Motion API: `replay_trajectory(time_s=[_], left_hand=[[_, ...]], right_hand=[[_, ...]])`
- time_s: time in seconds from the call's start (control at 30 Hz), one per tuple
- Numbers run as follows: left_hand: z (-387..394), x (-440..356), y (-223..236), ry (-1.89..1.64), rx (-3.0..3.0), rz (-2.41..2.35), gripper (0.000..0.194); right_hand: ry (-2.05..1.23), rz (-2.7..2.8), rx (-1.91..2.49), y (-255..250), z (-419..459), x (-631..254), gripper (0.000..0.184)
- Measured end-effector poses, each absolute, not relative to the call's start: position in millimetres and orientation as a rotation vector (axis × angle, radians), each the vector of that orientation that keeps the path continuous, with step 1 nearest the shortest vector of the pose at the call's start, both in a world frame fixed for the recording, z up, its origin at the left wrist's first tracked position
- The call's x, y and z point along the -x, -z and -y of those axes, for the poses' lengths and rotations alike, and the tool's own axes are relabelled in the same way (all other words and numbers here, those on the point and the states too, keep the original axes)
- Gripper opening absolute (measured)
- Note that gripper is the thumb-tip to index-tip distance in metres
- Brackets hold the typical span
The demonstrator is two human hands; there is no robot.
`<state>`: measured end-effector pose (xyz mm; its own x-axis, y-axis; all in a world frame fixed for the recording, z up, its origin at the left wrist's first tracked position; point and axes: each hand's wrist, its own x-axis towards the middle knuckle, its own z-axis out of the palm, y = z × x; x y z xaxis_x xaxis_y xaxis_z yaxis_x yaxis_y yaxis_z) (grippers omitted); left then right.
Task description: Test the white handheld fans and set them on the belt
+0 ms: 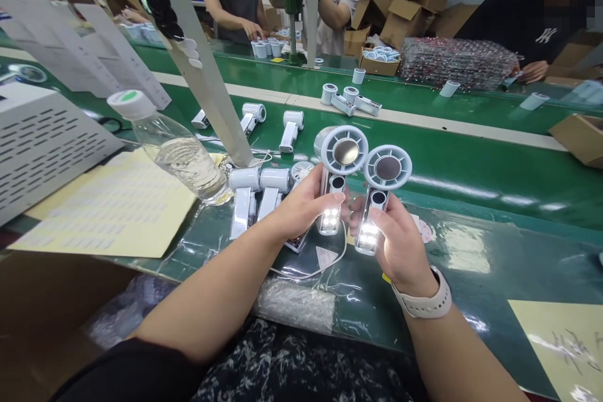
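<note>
My left hand (308,204) is closed around a handheld fan (345,151) with a light-blue ring head, its thumb on the lit lower part of the handle. A second handheld fan (387,168) is gripped in my right hand (400,239), and its handle glows white too. Both fans stand nearly upright, side by side, heads up and faces toward me. Just left of my left hand, more fans (245,179) lie on the green worktop (452,270). A thin white cable (330,266) curves over the worktop beneath my hands.
A clear water bottle (181,151) leans by a slanted metal post (207,69). At left are a vented grey box (47,138) and a yellow sticker sheet (117,213). Fan parts (351,99) sit along the green conveyor (424,157). Co-workers, cartons (400,0) and bubble-wrapped goods (456,63) are beyond.
</note>
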<state>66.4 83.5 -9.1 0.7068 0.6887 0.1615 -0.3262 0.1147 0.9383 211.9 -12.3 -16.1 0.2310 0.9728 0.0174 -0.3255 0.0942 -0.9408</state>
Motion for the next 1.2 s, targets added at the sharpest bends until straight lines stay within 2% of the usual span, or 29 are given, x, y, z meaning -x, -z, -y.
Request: replay_trajectory(time_s=[0.13,0.23,0.33,0.47,0.53,0.67,0.97,1.07,1.2], left_hand=[[-86.7,-65.9,9.4,-0.748,-1.283,-0.487,0.034],[-87.0,-66.5,10.5,-0.738,-1.309,-0.596,0.045],[-83.9,-66.8,10.0,-0.764,-1.333,-0.688,0.054],[-79.1,-65.5,7.8,-0.753,-1.25,-0.642,0.041],[-78.3,-64.5,7.7,-0.759,-1.22,-0.585,0.035],[-79.0,-63.4,7.3,-0.764,-1.149,-0.423,0.038],[-76.9,-65.8,-1.5,-0.701,-1.044,-0.376,0.063],[-76.7,-66.2,1.8,-0.646,-1.005,-0.433,0.059],[-80.6,-65.5,6.1,-0.65,-0.881,-0.388,0.043]], right_hand=[[-1.137,0.703,1.032,16.6,11.0,-215.9,0.016],[-1.247,0.616,0.991,18.1,9.1,-220.5,0.021],[-1.338,0.631,0.94,17.8,7.4,-222.0,0.04],[-1.321,0.572,0.916,14.8,8.4,-218.1,0.047],[-1.301,0.583,0.918,13.3,10.4,-216.0,0.047],[-1.213,0.624,0.922,10.9,13.4,-215.6,0.042],[-1.27,0.543,0.899,2.8,11.5,-222.3,0.029],[-1.3,0.592,0.874,1.5,12.6,-222.7,0.03],[-1.262,0.611,0.885,-0.7,14.4,-220.5,0.035]])
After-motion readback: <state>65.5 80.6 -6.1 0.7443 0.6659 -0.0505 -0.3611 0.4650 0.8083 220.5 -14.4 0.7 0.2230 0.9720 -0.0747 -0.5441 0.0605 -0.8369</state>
